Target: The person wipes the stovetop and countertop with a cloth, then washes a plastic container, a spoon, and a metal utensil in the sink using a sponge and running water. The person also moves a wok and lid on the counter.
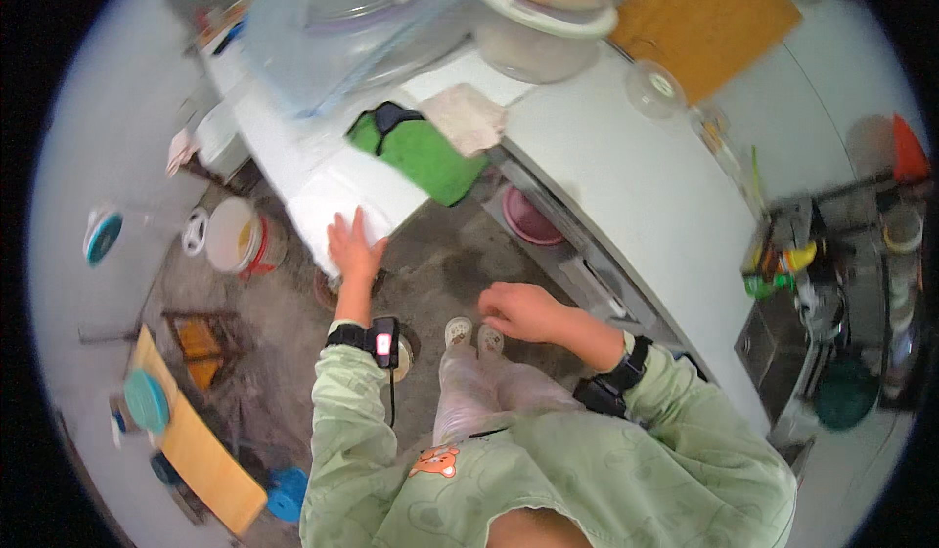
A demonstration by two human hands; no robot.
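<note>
My left hand (357, 246) is spread palm down at the corner of the white counter (323, 196), with no object in it. My right hand (524, 310) hangs above the floor beside the right-hand run of counter, its fingers loosely bent and no object visible in it. Farther in on the counter lies a green cloth item with dark trim (433, 156), apart from both hands. A pale folded cloth (466, 117) overlaps its upper edge. Black devices are strapped to both wrists.
A translucent blue dome-like cover (315, 57) and stacked tubs (543, 42) stand at the back of the counter. A pink basin (532, 216) sits below in the open cabinet. Left on the floor are a white bucket (233, 234) and a small wooden stool (196, 346). A stove (829, 284) is at right.
</note>
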